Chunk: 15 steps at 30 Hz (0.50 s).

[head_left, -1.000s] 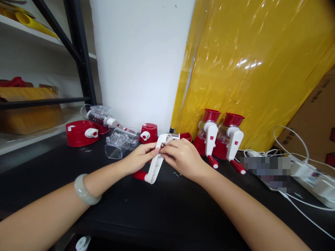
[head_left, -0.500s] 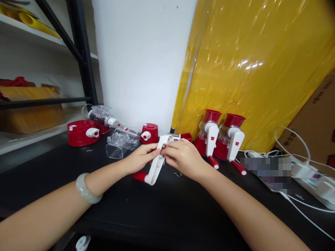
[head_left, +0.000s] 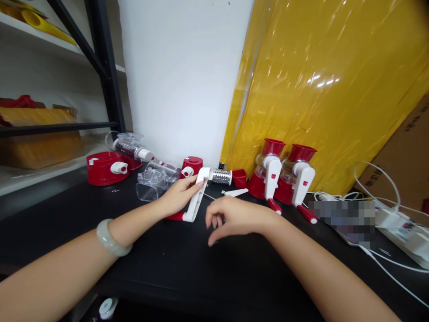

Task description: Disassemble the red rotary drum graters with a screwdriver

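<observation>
My left hand is closed around a white crank handle whose red grip points left. The crank's hollow side faces right. A perforated metal grater drum is at the crank's upper end; whether they are joined I cannot tell. My right hand hangs over the black table, apart from the crank, with its fingers curved and thumb apart. I see nothing held in it. Behind it lies a flat white plastic strip, and a red pusher-like part sits beside the drum.
Two upright red-and-white rotary graters stand at the right. Left of the crank are a clear plastic housing, a large red base and a smaller red base. A phone, a power strip and white cables lie far right.
My right hand has left the crank and moved down and toward me, its fingers parting. The crank stays in my left hand, slightly raised. The drum and white strip are now uncovered.
</observation>
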Each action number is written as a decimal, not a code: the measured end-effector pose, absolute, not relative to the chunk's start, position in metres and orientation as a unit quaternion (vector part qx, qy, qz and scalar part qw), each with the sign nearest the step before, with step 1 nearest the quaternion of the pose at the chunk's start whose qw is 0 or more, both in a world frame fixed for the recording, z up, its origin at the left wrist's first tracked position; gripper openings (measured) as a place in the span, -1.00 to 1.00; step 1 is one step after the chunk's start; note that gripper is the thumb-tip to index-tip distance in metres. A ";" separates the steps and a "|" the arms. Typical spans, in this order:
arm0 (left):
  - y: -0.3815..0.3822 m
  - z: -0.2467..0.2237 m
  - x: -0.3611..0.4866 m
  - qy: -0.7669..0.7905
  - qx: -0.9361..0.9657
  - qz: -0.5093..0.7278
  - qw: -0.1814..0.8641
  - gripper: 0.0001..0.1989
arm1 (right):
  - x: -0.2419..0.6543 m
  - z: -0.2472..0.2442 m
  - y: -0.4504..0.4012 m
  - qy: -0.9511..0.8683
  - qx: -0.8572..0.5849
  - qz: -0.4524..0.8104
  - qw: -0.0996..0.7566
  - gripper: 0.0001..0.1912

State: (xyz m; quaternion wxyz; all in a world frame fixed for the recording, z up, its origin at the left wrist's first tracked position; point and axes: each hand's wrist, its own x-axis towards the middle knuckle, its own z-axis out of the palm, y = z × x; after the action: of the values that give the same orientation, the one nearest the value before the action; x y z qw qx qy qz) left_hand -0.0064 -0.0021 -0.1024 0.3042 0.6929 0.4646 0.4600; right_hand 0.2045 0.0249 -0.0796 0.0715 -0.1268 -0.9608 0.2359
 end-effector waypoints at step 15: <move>-0.002 -0.106 -0.005 0.491 0.669 0.460 0.314 -0.59 | 0.211 -0.085 0.041 -0.938 -0.250 0.235 -0.044 -0.98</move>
State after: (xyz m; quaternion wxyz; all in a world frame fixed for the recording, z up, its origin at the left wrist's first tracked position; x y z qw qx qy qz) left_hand -0.0048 -0.0024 -0.1064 0.3145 0.6693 0.4912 0.4604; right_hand 0.2107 0.0409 -0.0845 -0.0441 -0.2501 -0.9382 0.2350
